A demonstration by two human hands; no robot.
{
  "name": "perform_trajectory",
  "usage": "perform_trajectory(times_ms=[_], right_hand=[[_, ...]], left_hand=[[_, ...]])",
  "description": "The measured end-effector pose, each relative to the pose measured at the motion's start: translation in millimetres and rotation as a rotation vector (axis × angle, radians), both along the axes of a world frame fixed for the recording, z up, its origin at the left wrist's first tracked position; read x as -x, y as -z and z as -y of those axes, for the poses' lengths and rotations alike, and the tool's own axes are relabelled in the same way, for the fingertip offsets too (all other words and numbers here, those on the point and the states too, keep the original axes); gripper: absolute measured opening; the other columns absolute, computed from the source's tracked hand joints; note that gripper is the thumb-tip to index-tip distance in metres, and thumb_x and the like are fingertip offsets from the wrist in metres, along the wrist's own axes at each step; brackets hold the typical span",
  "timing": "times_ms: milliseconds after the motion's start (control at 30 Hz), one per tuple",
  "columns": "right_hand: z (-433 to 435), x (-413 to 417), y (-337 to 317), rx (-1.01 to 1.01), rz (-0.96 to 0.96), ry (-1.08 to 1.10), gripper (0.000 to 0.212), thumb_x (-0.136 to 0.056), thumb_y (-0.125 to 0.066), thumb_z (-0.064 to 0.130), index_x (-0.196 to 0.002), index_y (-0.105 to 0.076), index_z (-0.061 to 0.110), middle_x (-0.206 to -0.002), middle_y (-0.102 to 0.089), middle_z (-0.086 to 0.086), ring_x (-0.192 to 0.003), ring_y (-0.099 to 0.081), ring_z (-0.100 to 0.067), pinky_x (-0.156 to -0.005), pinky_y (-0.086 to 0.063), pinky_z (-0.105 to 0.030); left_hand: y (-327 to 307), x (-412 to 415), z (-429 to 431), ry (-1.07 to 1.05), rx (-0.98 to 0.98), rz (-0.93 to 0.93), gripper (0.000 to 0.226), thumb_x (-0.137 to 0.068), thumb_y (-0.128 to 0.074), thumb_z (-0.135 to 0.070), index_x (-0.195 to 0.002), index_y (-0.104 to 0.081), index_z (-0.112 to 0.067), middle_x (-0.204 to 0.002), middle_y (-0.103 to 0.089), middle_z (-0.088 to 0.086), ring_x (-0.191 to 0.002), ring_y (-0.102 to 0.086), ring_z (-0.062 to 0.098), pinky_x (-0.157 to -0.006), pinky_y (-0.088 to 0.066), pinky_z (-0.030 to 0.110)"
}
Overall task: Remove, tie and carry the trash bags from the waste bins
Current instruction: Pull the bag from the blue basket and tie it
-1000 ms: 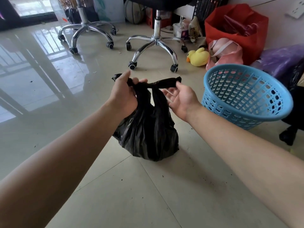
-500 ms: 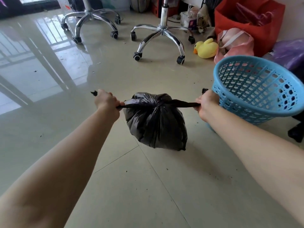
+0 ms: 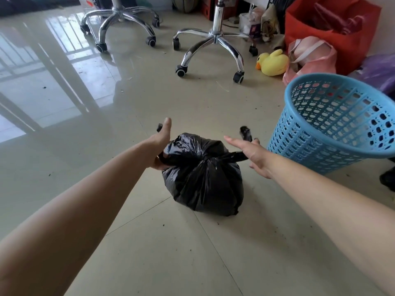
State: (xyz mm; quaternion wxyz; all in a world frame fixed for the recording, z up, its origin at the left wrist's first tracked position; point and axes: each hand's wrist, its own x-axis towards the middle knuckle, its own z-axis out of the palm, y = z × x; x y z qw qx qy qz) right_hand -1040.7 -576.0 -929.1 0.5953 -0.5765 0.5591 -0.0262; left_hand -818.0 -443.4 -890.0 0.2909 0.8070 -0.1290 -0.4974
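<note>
A full black trash bag (image 3: pixel 205 178) rests on the tiled floor, its top pulled into a knot (image 3: pixel 210 155). My left hand (image 3: pixel 160 147) grips the bag's left tail, thumb pointing up, with the tail's end poking out behind it. My right hand (image 3: pixel 251 155) holds the right tail, whose tip (image 3: pixel 245 133) sticks up past my fingers. Both hands sit close to the knot, one on each side. The blue mesh waste bin (image 3: pixel 333 133) stands just right of the bag with no liner in it.
Two chrome swivel-chair bases (image 3: pixel 215 39) (image 3: pixel 119 16) stand on the floor ahead. A yellow plush duck (image 3: pixel 272 64), a pink bag (image 3: pixel 310 54), a red bag (image 3: pixel 329 28) and a purple bag (image 3: pixel 378 71) crowd the far right by the wall.
The two tails were crossed, then pulled hard apart with the bag lifted. Now the bag is back on the floor and my hands have come in close to the knot.
</note>
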Motion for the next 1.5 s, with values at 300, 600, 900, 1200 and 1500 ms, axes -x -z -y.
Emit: perform_trajectory(times_ms=[300,600,900,1200,1500], right_hand=[[3,-9,-3,-0.079,0.266,0.151,0.044,-0.076,-0.085,0.017,-0.112,-0.060,0.010,-0.084,-0.066,-0.001,-0.063,-0.061,-0.008,-0.052,-0.050,-0.019],[-22,-17,-2,0.078,0.240,0.117,0.011,-0.089,-0.074,0.024,-0.094,-0.067,0.017,-0.096,-0.070,0.002,-0.087,-0.064,-0.010,-0.067,-0.046,-0.017],[-24,-40,-15,0.261,0.380,0.149,0.021,-0.102,-0.046,0.039,-0.096,-0.059,0.025,-0.089,-0.060,0.007,-0.072,-0.053,-0.010,-0.062,-0.042,-0.024],[-15,-27,6,0.388,-0.176,-0.008,0.029,-0.104,-0.041,0.025,-0.115,-0.061,0.006,-0.113,-0.064,-0.012,-0.109,-0.058,-0.033,-0.086,-0.045,-0.034],[-11,-12,7,0.611,-0.145,-0.021,0.032,-0.103,-0.041,0.036,-0.100,-0.059,0.010,-0.096,-0.068,-0.007,-0.090,-0.065,-0.030,-0.073,-0.047,-0.036]], left_hand=[[-5,-18,6,0.175,0.180,-0.165,0.025,-0.081,-0.080,-0.013,-0.095,-0.065,-0.001,-0.079,-0.065,0.010,-0.063,-0.061,0.016,-0.049,-0.051,0.019],[15,15,4,0.151,0.364,0.184,0.015,-0.085,-0.076,-0.010,-0.097,-0.070,-0.003,-0.095,-0.071,0.012,-0.085,-0.066,0.023,-0.080,-0.054,0.029],[-18,42,23,-0.030,0.853,0.065,0.039,-0.108,-0.036,-0.036,-0.092,-0.063,-0.014,-0.089,-0.074,0.006,-0.090,-0.069,0.020,-0.084,-0.055,0.034],[18,34,15,-0.025,0.562,-0.149,0.043,-0.108,-0.035,-0.028,-0.067,-0.038,-0.015,-0.054,-0.027,-0.001,-0.046,-0.024,0.014,-0.039,-0.022,0.023],[24,45,21,-0.020,0.545,-0.009,0.010,-0.089,-0.046,-0.019,-0.086,-0.037,-0.015,-0.065,-0.036,0.000,-0.058,-0.035,0.015,-0.052,-0.028,0.028]])
